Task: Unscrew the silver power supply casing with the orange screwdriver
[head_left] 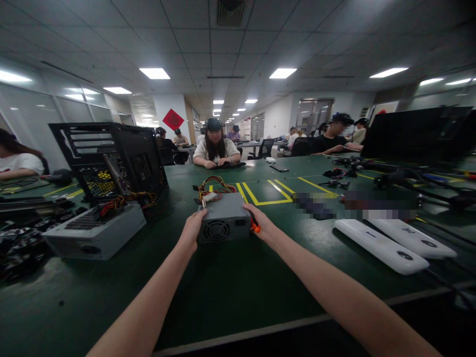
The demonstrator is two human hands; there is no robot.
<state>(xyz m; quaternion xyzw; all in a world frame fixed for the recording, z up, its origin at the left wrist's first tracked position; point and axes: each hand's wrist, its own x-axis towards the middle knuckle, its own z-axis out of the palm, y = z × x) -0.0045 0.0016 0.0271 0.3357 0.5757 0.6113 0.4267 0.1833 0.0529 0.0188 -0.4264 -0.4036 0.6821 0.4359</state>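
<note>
Bare forearms reach in over the near edge of a dark green worktop, ending in two hands on a grey power supply. The power supply sits near the middle of the worktop, well in from the near edge, its fan grille facing the camera.

The left hand holds the left side, its thumb by the top edge. The right hand is against the right side. Each hand's fingers are partly curled, and between them the hands clasp the box; the far fingertips are hidden. An orange item shows at the right hand; whether it is gripped cannot be told. Nor is it clear whether the box rests on the worktop or is slightly raised.

Red, yellow and black cables loop loosely behind the box. Toward the left edge stand an open black computer case and, in front of it, a second power supply.

Progress seems to be at handling: both hands have a hold, and the held unit is outside the case. What remains cannot be told.

Two white devices lie toward the near right corner. Across the far edge sits a co-worker.
</note>
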